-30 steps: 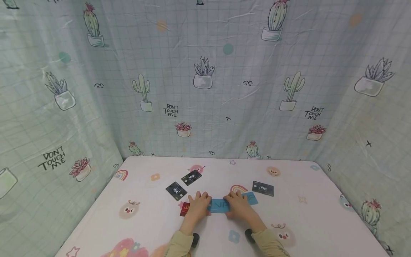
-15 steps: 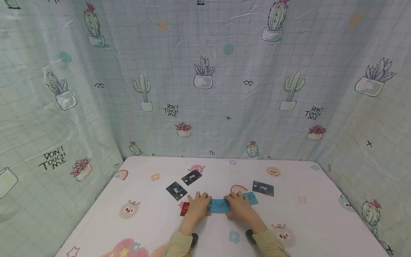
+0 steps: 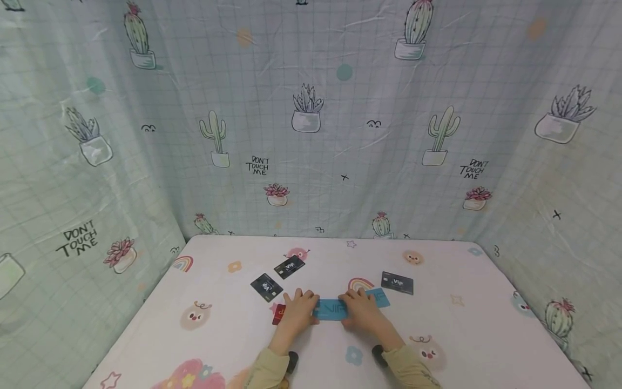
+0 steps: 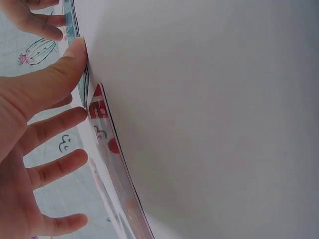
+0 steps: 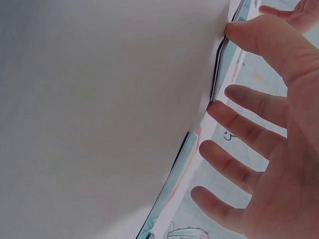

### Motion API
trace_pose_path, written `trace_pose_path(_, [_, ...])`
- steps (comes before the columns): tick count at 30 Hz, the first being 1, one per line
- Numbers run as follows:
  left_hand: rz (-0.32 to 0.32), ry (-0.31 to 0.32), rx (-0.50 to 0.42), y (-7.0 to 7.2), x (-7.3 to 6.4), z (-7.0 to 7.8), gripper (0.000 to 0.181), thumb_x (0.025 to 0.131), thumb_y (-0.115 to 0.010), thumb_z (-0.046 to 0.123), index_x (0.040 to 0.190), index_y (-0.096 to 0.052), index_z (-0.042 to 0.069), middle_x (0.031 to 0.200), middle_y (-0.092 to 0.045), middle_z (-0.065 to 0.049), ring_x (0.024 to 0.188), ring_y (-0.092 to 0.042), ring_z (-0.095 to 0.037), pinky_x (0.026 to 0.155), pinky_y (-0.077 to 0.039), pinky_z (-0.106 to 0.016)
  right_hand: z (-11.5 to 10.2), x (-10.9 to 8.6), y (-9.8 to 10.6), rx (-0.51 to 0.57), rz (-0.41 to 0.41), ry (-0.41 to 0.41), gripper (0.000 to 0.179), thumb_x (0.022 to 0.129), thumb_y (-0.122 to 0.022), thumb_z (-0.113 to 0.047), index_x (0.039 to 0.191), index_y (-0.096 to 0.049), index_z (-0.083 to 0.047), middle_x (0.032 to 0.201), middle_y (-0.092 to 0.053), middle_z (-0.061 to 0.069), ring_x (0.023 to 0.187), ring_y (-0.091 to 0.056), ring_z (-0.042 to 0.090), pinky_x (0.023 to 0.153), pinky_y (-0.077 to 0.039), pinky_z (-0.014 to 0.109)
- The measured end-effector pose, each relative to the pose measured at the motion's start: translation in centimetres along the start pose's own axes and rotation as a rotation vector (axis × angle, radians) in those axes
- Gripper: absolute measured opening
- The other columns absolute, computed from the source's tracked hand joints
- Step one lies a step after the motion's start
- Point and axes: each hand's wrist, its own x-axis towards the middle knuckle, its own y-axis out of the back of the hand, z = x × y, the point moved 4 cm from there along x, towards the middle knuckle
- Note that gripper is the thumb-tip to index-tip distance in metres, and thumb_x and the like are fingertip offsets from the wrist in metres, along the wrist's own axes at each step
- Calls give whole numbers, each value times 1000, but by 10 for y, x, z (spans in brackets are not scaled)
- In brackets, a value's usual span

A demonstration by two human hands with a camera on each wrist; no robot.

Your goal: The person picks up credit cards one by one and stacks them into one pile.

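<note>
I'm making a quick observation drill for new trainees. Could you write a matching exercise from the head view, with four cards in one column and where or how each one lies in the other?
Cards
1. red card
2. central blue card
3. other blue card
4. lone black card

Where or how
A. partly hidden by the right hand
B. in full view, to the right of both hands
C. held at its ends by both hands
D. partly hidden by the left hand

Right pairs: 1-D, 2-C, 3-A, 4-B
</note>
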Motion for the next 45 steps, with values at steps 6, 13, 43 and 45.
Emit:
trace_pose_path(6, [1,-8,-7,2,-2,0,46,68,-75,27,108,-60,10,103,-60,-7,93,-46,-25,86,-32,-64,1,0,0,-11,12,8,58,67,-73,-32,118,-54,-12,109,-55,6,96,-42,25,84,-36,57])
trace_pose_path(13, [38,-39,1,5,-4,0,46,67,-75,28,106,-60,10,101,-60,-6,90,-46,-25,83,-34,-64,1,-1,0,-13,-2,-2,58,68,-72,-33,118,-54,-12,111,-55,7,98,-43,27,86,-34,60])
trace_pose_path(43, [59,-11,-40,24,-18,-2,39,73,-72,23,109,-61,13,101,-62,-3,85,-45,-19,86,-31,-65,-4,-16,4,30,29,35,55,72,-70,-35,119,-53,-11,116,-54,9,104,-43,30,85,-35,60])
trace_pose_path(45, [69,-16,-34,26,-19,-2,38,73,-71,23,108,-61,14,101,-62,-2,85,-46,-19,86,-31,-65,-5,-17,6,23,55,54,54,73,-70,-34,119,-53,-10,115,-54,10,102,-43,30,83,-36,58])
